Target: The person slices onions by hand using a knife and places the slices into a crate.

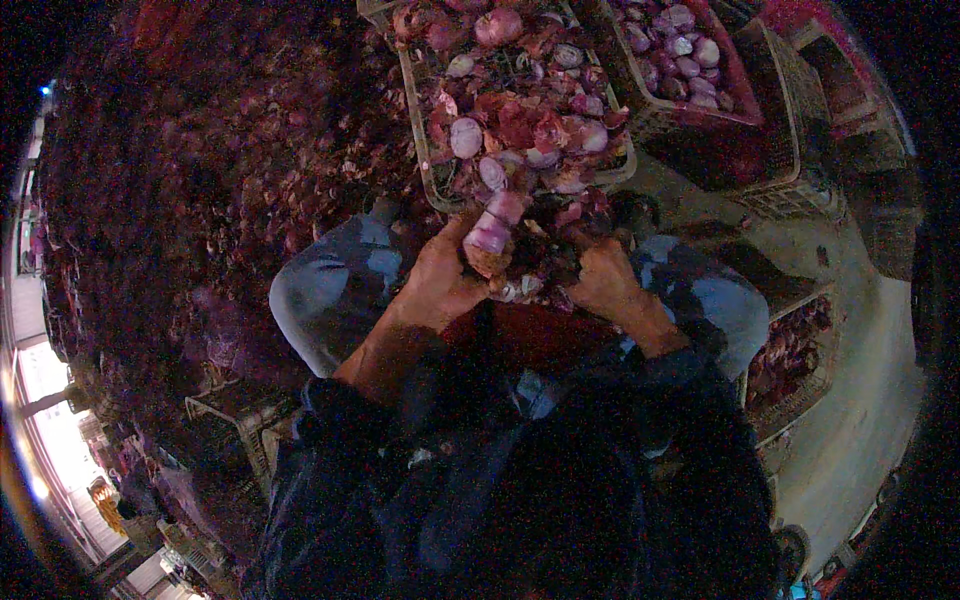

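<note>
My left hand [446, 277] grips a red onion [487, 244] whose purple and white flesh shows at the front, with brownish skin at its near end. To its right, my right hand [609, 277] is curled over the dark pile of peelings between my knees; whether it holds a tool or a peel cannot be seen. Just beyond both hands is a plastic crate [634, 161] heaped with onions and loose papery skins. A pale cut onion [493, 173] lies near the crate's close edge. White and purple scraps [525, 289] lie between the hands.
A large dark heap of onions [262, 150] covers the left side. At the upper right stands a crate of peeled onions [686, 64] with a pink liner, beside another crate [806, 161]. A low crate of skins [795, 352] is by my right knee, and an empty-looking crate [240, 409] behind my left.
</note>
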Action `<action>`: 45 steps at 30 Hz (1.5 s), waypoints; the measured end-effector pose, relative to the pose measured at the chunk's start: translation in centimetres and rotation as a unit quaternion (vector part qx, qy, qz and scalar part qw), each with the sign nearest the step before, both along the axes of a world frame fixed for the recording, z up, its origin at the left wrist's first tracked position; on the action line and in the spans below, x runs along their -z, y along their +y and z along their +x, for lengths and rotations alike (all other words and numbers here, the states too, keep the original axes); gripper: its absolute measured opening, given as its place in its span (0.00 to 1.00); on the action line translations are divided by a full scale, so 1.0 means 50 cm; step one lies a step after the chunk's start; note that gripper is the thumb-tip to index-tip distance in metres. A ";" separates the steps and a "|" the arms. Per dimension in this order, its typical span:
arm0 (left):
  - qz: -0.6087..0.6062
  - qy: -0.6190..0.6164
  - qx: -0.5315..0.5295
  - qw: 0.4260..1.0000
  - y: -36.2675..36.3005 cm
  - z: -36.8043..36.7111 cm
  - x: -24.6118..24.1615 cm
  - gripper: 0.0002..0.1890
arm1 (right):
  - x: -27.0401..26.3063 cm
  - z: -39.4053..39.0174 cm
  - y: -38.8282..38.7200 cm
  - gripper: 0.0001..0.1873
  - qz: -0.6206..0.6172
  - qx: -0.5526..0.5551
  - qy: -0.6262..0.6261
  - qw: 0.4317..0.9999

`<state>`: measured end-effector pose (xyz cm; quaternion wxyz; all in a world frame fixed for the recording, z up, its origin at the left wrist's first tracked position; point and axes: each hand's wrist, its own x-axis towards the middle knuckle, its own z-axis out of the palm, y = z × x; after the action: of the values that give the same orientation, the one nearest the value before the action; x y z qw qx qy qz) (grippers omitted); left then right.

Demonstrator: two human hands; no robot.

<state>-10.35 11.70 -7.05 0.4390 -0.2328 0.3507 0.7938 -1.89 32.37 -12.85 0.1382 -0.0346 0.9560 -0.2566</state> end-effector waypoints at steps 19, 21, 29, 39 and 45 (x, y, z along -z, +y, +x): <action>-0.176 0.593 0.293 0.729 -0.036 0.014 0.055 0.20 | 0.005 -0.024 0.060 0.24 -0.369 0.180 0.011 0.912; -0.137 0.407 0.239 0.871 -0.007 0.011 0.018 0.22 | -0.037 -0.035 0.050 0.21 -0.431 0.227 -0.021 0.873; -0.033 0.222 0.193 0.955 0.004 0.021 0.008 0.31 | 0.001 -0.030 0.028 0.17 -0.460 0.213 0.055 0.861; -0.042 0.241 0.275 0.930 -0.001 0.003 -0.003 0.32 | 0.017 -0.022 0.021 0.15 -0.332 0.211 0.081 0.916; 0.009 0.250 0.300 0.920 -0.019 -0.012 0.060 0.31 | -0.008 -0.035 0.000 0.14 -0.362 0.213 0.062 0.905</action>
<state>-10.93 10.74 -10.07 0.5568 0.0937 0.4954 0.6601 -3.64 32.38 -12.47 -0.0016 0.1058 0.7887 -0.6056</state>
